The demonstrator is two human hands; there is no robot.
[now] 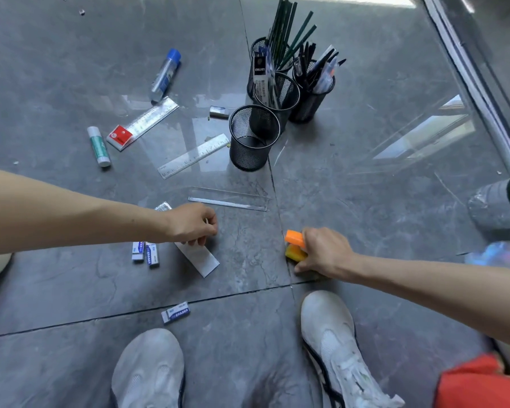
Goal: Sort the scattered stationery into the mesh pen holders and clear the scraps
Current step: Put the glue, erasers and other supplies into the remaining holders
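Note:
My left hand pinches the upper end of a white paper strip lying on the grey floor. My right hand grips orange and yellow markers low over the floor. Four black mesh pen holders stand ahead: the nearest one is empty, the ones behind hold pens and pencils. Scattered on the floor are erasers, rulers, a green glue stick and a blue-capped glue tube.
My white shoes stand at the bottom. A small silver item lies left of the holders. Tiny scraps dot the far left. A glass partition frame runs down the right, with plastic-wrapped things beside it.

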